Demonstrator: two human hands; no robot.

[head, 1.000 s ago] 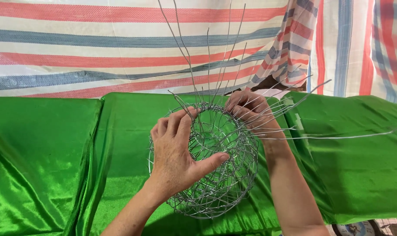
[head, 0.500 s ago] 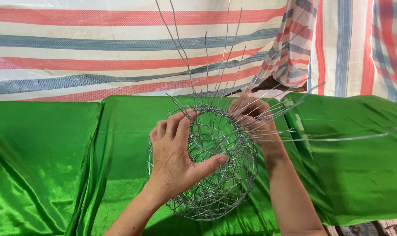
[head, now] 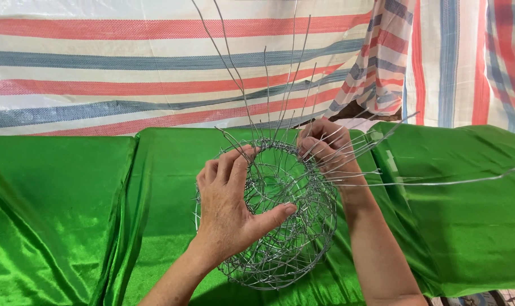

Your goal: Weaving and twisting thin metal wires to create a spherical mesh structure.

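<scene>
A round woven wire basket (head: 291,249) rests tilted on green satin cloth, its mouth facing me. My left hand (head: 226,212) grips its near-left rim, fingers hooked over the top edge and thumb pressed inside the opening. My right hand (head: 325,148) is at the far right of the rim, fingers curled around loose wire ends. Several long unwoven wires (head: 280,73) stick up and fan out to the right from the rim.
The green satin cloth (head: 70,209) covers the table in folded sections. A striped red, blue and white tarp (head: 127,68) hangs behind. One long wire (head: 455,180) stretches far to the right above the cloth.
My right hand has shifted slightly along the far rim, working the wire ends. My left hand and the basket have stayed nearly still.
</scene>
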